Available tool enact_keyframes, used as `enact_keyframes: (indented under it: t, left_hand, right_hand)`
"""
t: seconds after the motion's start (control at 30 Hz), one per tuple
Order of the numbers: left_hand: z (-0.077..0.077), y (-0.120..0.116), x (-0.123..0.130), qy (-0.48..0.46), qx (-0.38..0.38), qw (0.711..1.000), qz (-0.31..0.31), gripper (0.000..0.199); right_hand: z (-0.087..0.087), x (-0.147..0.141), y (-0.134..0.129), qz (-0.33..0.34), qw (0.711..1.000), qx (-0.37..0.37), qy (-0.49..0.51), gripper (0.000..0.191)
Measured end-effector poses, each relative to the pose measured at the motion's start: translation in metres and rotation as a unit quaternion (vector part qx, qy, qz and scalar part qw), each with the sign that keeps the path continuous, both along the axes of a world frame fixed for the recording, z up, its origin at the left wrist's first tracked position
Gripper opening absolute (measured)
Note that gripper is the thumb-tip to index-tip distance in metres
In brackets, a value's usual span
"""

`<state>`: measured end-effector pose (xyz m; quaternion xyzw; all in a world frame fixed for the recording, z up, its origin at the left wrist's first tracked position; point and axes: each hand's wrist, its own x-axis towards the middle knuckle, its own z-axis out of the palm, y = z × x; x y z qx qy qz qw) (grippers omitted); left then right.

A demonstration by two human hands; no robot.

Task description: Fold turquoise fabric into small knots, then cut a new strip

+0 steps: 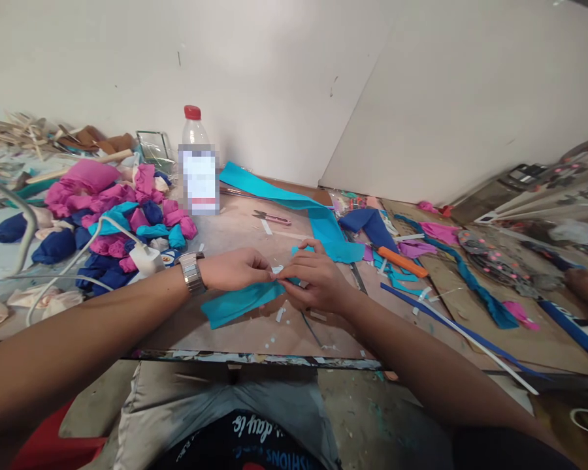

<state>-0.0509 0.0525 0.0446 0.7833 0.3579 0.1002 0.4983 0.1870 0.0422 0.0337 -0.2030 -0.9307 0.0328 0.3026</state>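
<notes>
A turquoise fabric strip lies across the table in front of me, with its upper edge under my fingers. My left hand, a watch on its wrist, pinches something small and white at the strip's edge. My right hand meets it there, thumb and fingers closed at the same spot. Their fingertips almost touch, and the exact hold is partly hidden. Beyond them a longer turquoise strip bends across the table. Small pink-handled snips lie between that strip and my hands.
Pink, blue and turquoise fabric bundles heap at the left beside a white cable plug. A red-capped bottle stands behind. An orange cutter and fabric scraps lie right. Another person's hand shows at the far right.
</notes>
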Motion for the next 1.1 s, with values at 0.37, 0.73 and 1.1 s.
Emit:
enact_keyframes:
  t: [0.37,0.73,1.1]
  left_hand:
    - [0.002,-0.001,0.0,0.006,0.045,0.999,0.008,0.039]
    - [-0.002,-0.004,0.002,-0.02,0.108,0.994,0.015,0.031]
    - [0.001,-0.013,0.005,0.04,0.276,0.96,0.017,0.021]
  right_hand:
    - [-0.001,0.0,0.0,-0.02,0.999,-0.029,-0.008,0.009]
    - [-0.001,-0.001,-0.001,-0.059,0.996,-0.069,-0.009,0.009]
    - [-0.008,-0.001,-0.002,-0.089,0.991,-0.095,-0.02,0.009]
